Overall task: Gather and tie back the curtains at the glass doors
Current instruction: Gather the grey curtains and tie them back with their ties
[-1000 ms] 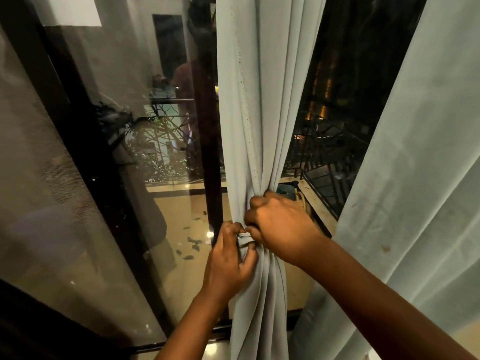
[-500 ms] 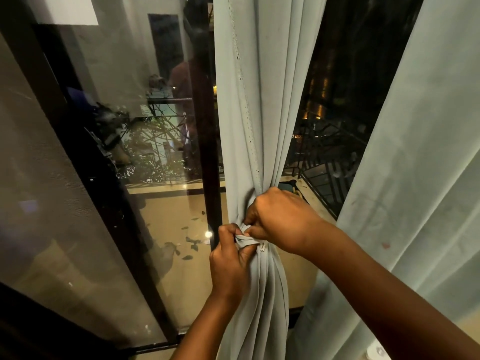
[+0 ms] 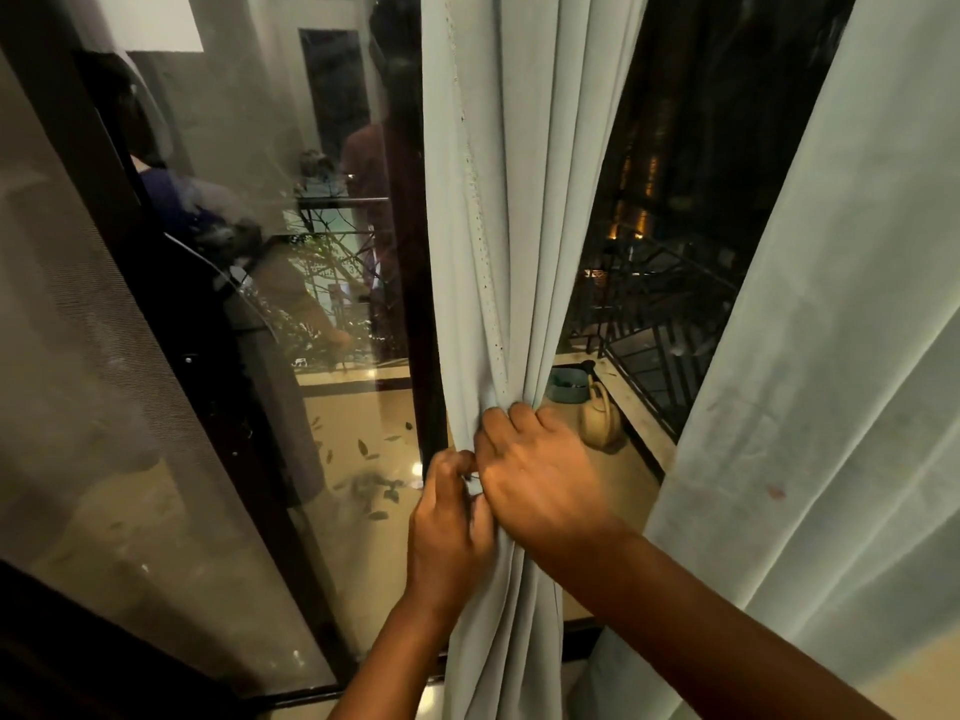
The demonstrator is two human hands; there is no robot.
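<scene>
Dim warm indoor light; glass door [image 3: 249, 304] full of reflections; night outside; wide-angle bending at edges

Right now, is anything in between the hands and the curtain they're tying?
No. Both the left hand and the right hand already grip the gathered curtain directly, fingers pinched into its folds. Nothing visible sits between them.

Right hand [image 3: 535, 475]: now lies over the pinch point, hiding the grey tie end that stuck out between the hands half a second ago.
Left hand [image 3: 449, 522]: sits closer under the right hand, fingertips tucked against it.
Watering can [image 3: 597, 418]: newly visible, right of the grip.
</scene>
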